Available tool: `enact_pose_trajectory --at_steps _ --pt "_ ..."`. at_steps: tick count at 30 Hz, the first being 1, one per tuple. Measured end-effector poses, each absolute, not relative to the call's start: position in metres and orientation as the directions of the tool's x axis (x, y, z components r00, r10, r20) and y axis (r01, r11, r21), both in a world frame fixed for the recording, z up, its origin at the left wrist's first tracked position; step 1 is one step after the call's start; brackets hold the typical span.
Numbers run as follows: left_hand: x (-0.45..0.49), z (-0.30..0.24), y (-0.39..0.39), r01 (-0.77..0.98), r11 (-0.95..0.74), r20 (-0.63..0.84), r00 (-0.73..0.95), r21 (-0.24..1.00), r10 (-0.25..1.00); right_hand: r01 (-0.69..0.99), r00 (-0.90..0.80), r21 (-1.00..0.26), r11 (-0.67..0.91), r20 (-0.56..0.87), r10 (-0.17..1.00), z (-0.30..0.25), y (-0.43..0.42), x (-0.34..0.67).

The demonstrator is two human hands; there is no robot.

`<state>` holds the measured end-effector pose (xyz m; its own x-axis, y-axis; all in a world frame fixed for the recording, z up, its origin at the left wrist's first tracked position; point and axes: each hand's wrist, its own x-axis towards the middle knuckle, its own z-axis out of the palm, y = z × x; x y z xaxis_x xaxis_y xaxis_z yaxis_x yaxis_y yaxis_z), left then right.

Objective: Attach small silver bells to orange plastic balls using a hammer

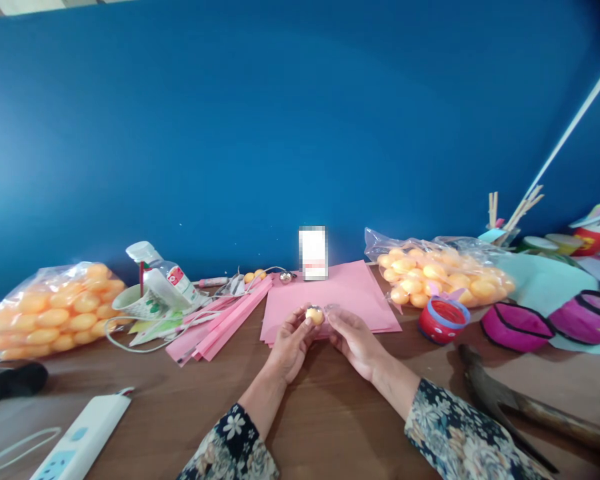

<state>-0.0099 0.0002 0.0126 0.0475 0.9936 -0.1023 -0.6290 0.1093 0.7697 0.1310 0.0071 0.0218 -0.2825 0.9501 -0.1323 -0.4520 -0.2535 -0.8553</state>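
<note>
In the middle of the head view, my left hand (pixel 293 343) pinches a small pale-yellow ball (pixel 315 316) between thumb and fingers. My right hand (pixel 353 337) is close beside it, fingertips pressed together on a small clear piece (pixel 332 309) that looks like thin plastic or tape; its kind is too blurred to tell. Both hands hover over the near edge of a stack of pink paper sheets (pixel 350 293) on the brown table (pixel 330 413). A small silvery ball (pixel 285 277) lies on the stack's far left part.
Clear bags of orange-yellow balls stand left (pixel 55 313) and right (pixel 440 270). Pink paper strips (pixel 235 320), a cup (pixel 130 301) and a bottle (pixel 177 277) lie left. At right are a red cup (pixel 443 321), magenta pouches (pixel 517 327) and a wooden-handled tool (pixel 540 408). A power strip (pixel 83 437) sits front left.
</note>
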Motion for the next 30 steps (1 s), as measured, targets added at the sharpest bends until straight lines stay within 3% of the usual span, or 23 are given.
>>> enact_pose_trajectory --at_steps 10,30 --pt "-0.0091 0.0174 -0.0031 -0.615 0.123 -0.068 0.112 0.779 0.991 -0.462 -0.318 -0.849 -0.256 -0.111 0.941 0.025 0.0051 0.1299" --pt "-0.0025 0.0115 -0.0026 -0.438 0.008 -0.029 -0.04 0.899 0.999 -0.363 -0.204 -0.925 -0.115 -0.041 0.978 0.0192 0.0032 0.125"
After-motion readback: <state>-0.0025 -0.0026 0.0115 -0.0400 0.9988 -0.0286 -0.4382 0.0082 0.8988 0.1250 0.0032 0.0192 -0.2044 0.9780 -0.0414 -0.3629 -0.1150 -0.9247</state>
